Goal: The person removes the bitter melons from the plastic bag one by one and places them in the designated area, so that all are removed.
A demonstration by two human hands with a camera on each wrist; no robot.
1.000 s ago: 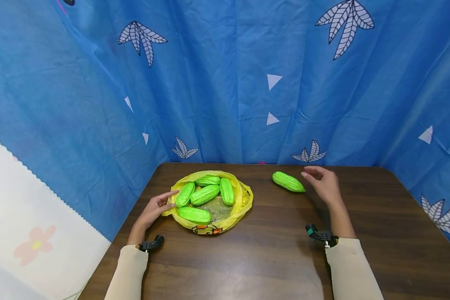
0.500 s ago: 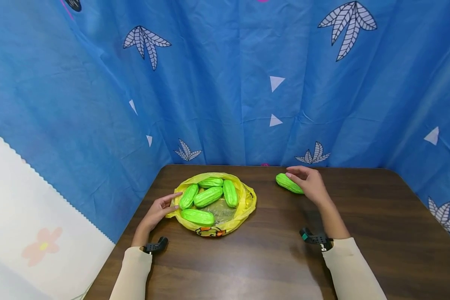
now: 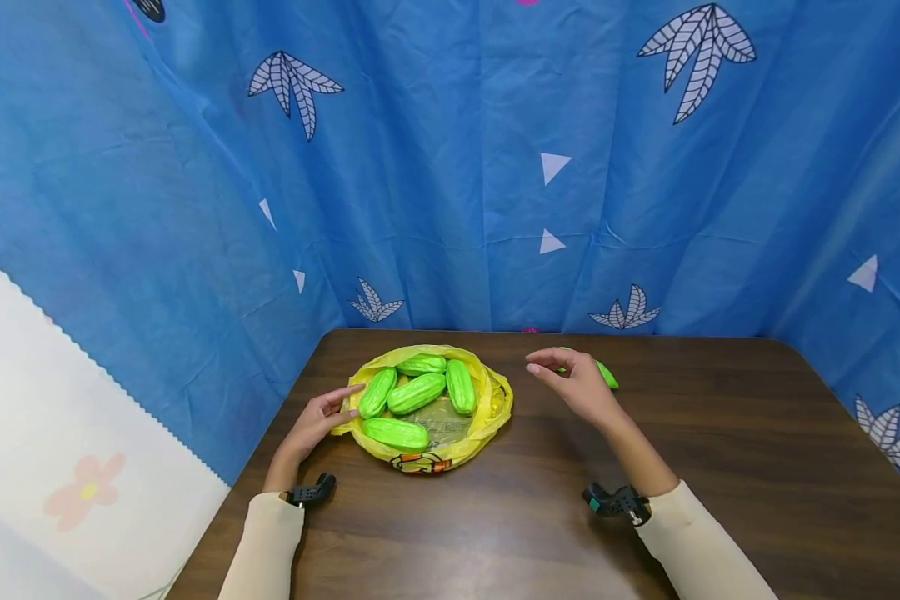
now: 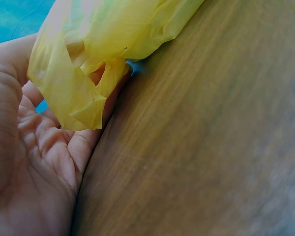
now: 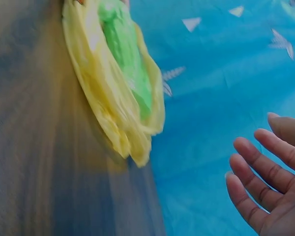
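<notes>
A yellow plastic bag (image 3: 483,429) lies spread wide on the table, its rim rolled into a ring. Several bright green, ridged bitter melons (image 3: 416,394) rest inside it. At the bag's left rim, my left hand (image 3: 317,423) holds the edge; the left wrist view has the yellow film (image 4: 83,93) hanging between thumb and fingers. My right hand (image 3: 573,387) hovers right of the bag with fingers loosely bent and nothing in them. Behind it, partly hidden, another bitter melon (image 3: 608,375) lies on the table. In the right wrist view the fingers (image 5: 258,177) are spread, apart from the bag.
The brown wooden table (image 3: 495,517) ends at its back edge against a blue curtain (image 3: 450,167) with leaf prints. A white cloth (image 3: 60,417) with a flower print hangs at the left. Each wrist wears a black camera mount (image 3: 617,502).
My right hand has moved left, from the right of the lone bitter melon, across it, to a place between it and the bag. That melon has stayed put. My left hand keeps its place.
</notes>
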